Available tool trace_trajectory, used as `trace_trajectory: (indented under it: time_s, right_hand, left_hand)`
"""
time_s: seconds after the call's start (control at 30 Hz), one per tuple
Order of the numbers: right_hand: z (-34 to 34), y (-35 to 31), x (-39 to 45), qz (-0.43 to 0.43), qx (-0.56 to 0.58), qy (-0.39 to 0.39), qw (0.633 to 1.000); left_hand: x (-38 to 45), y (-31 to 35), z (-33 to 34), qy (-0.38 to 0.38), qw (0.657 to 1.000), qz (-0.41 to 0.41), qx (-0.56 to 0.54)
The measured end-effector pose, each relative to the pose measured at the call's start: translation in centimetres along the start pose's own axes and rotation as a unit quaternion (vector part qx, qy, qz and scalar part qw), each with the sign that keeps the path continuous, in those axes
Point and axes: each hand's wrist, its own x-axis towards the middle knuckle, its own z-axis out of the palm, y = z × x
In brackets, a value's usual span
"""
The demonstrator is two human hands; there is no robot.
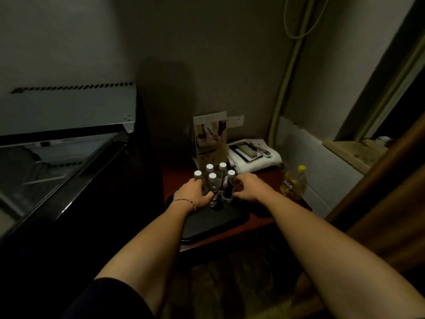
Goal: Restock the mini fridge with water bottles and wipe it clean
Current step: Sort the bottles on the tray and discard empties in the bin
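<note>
Head view, mini fridge (69, 125): sitting at the left with its door hanging open and a wire shelf showing dimly inside; well apart from the bottles.
Side table (264, 221): standing in the corner to the right of the fridge, its dark red wood showing around the tray.
Black tray (213, 223): lying on the table's near half, carrying the bottles at its far end.
Folded white towel (255, 161): lying at the back of the table with a dark flat item and a remote-like piece resting on top; too dim to name them better.
Standing card (210, 137): leaning upright behind the bottles, against the wall.
Yellow bottle (294, 184): standing at the table's right edge, yellow cap on, apart from the tray.
Water bottles (215, 187): five clear ones with white caps, standing upright in a tight cluster on the tray.
Left hand (195, 194): curling its fingers around the leftmost bottles of the cluster, a thin cord bracelet showing at the wrist.
Right hand (247, 188): curling in against the rightmost bottle, fingers bending around its side.
</note>
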Motion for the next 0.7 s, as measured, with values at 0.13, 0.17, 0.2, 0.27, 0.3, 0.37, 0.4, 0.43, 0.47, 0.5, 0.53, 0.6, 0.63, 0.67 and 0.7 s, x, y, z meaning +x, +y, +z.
trace_trajectory:
  time_s: [0.13,0.17,0.2,0.27,0.3,0.37,0.4,0.43,0.47,0.5,0.53,0.6,0.63,0.67,0.7]
  right_hand:
    - [-0.4,0.5,5.0,-0.069,-0.021,-0.022,0.997]
    - [-0.7,0.8,6.1,-0.082,-0.021,-0.025,0.996]
    - [-1.0,1.2,7.3,-0.099,-0.022,-0.026,0.995]
    - [-1.7,1.9,9.1,-0.125,-0.027,-0.032,0.991]
    - [-2.1,2.3,10.1,-0.134,-0.033,-0.038,0.990]
    - [-2.8,3.3,12.0,-0.143,-0.042,-0.047,0.988]
    - [-3.0,3.7,12.9,-0.148,-0.047,-0.049,0.987]
    - [-3.1,4.1,13.7,-0.151,-0.053,-0.050,0.986]
    - [-3.2,4.3,14.4,-0.153,-0.060,-0.055,0.985]
    - [-3.2,4.5,15.1,-0.155,-0.064,-0.061,0.984]
    - [-3.1,4.5,15.7,-0.157,-0.067,-0.068,0.983]
    - [-2.7,4.4,16.8,-0.167,-0.069,-0.080,0.980]
    - [-2.5,4.2,17.4,-0.170,-0.070,-0.082,0.979]
    - [-2.4,4.1,17.9,-0.169,-0.071,-0.085,0.979]
    - [-2.3,4.0,18.5,-0.167,-0.068,-0.087,0.980]
  left_hand:
    - [3.3,0.1,0.3,0.026,0.998,-0.062,0.002]
    - [4.0,0.3,0.4,0.032,0.996,-0.077,0.003]
    - [4.8,0.5,0.6,0.038,0.995,-0.095,0.005]
    - [6.2,0.9,1.0,0.046,0.990,-0.131,0.001]
    - [7.0,1.2,1.2,0.049,0.988,-0.145,-0.004]
    - [8.5,1.9,1.7,0.048,0.986,-0.156,-0.014]
    - [9.1,2.1,2.0,0.046,0.986,-0.158,-0.016]
    - [9.5,2.3,2.2,0.041,0.986,-0.159,-0.015]
    - [9.9,2.4,2.4,0.035,0.986,-0.161,-0.013]
    - [10.3,2.5,2.5,0.029,0.986,-0.165,-0.011]
    - [10.7,2.4,2.7,0.024,0.985,-0.170,-0.009]
    - [11.4,1.9,2.9,0.014,0.983,-0.180,-0.005]
    - [11.9,1.6,3.0,0.009,0.983,-0.185,-0.004]
    - [12.3,1.2,3.1,0.003,0.982,-0.188,-0.002]
    - [12.8,0.8,3.3,-0.004,0.982,-0.188,0.000]
